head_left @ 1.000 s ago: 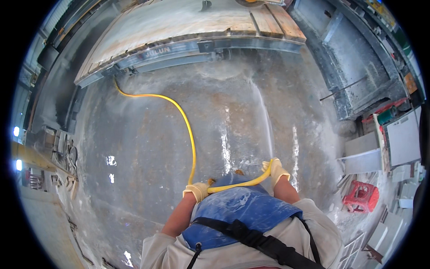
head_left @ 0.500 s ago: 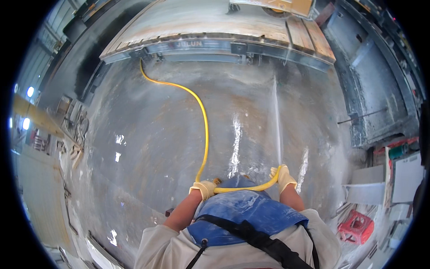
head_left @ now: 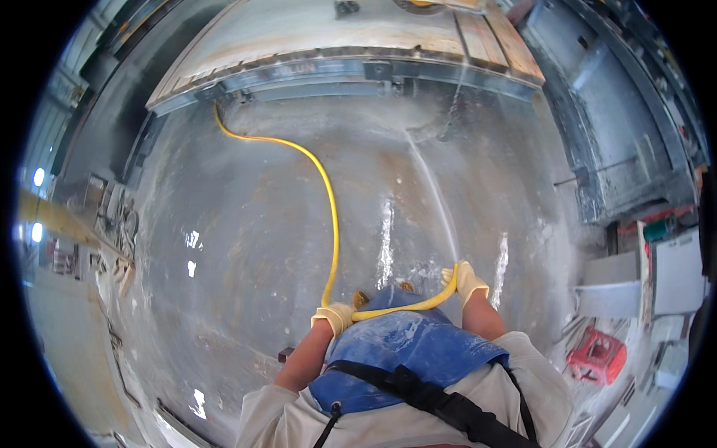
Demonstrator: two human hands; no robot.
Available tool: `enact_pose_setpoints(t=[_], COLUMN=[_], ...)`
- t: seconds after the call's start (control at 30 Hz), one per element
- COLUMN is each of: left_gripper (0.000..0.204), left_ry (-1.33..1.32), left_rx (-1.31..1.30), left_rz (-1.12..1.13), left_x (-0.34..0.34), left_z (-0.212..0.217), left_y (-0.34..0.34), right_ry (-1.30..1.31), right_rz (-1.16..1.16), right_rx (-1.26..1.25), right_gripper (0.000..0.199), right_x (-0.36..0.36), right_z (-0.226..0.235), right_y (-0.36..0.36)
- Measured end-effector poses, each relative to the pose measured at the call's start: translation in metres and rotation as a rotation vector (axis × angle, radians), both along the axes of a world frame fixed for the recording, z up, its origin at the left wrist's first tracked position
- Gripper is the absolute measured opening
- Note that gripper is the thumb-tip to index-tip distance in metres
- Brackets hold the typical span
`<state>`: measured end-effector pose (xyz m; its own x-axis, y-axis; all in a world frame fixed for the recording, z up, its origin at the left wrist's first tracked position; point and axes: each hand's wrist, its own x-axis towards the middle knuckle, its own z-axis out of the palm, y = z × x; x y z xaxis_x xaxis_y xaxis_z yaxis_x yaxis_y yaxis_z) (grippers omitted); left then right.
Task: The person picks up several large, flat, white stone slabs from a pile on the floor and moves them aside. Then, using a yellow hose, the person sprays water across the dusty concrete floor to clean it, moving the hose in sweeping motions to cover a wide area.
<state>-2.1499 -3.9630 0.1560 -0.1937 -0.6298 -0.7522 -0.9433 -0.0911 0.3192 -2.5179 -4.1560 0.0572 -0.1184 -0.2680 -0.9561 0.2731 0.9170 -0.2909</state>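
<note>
A yellow hose [head_left: 334,224] runs from beneath the far machine bed, curves down the wet floor and crosses in front of my blue apron [head_left: 411,351]. My left hand [head_left: 334,316], in a cream glove, is closed round the hose at its bend by my waist. Further right, my gloved right hand [head_left: 464,281] grips the hose near its end. From that end a white jet of water [head_left: 435,187] shoots forward and slightly left across the floor. The hose sags a little between the two hands.
A long machine bed [head_left: 328,71] with a slatted top spans the far side. The grey floor [head_left: 261,239] is wet and shiny. A red plastic stool [head_left: 597,356] stands at the right, near pale panels [head_left: 678,272]. Timber scraps [head_left: 112,224] lie along the left.
The water jet has swung left, from nearly straight ahead to a leftward slant. My right hand has shifted slightly left and forward, still gripping the hose. The view has turned a little.
</note>
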Motion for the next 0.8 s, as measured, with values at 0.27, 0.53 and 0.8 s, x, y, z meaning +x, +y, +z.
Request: enact_pose_setpoints(t=[0.27, 0.53, 0.8], left_gripper=[0.039, 0.043, 0.05], left_ry=[0.029, 0.051, 0.081], left_rx=[0.064, 0.065, 0.07], left_rz=[-0.093, -0.158, -0.151], left_x=[0.001, 0.006, 0.002], left_z=[0.014, 0.004, 0.015], left_y=[-0.029, -0.044, -0.05], right_ry=[0.021, 0.021, 0.028], right_rz=[-0.182, -0.268, -0.327], right_rx=[0.053, 0.011, 0.012], right_gripper=[0.059, 0.061, 0.058], right_x=[-0.034, -0.04, -0.043], right_z=[-0.041, -0.032, -0.034], right_y=[0.033, 0.046, 0.045])
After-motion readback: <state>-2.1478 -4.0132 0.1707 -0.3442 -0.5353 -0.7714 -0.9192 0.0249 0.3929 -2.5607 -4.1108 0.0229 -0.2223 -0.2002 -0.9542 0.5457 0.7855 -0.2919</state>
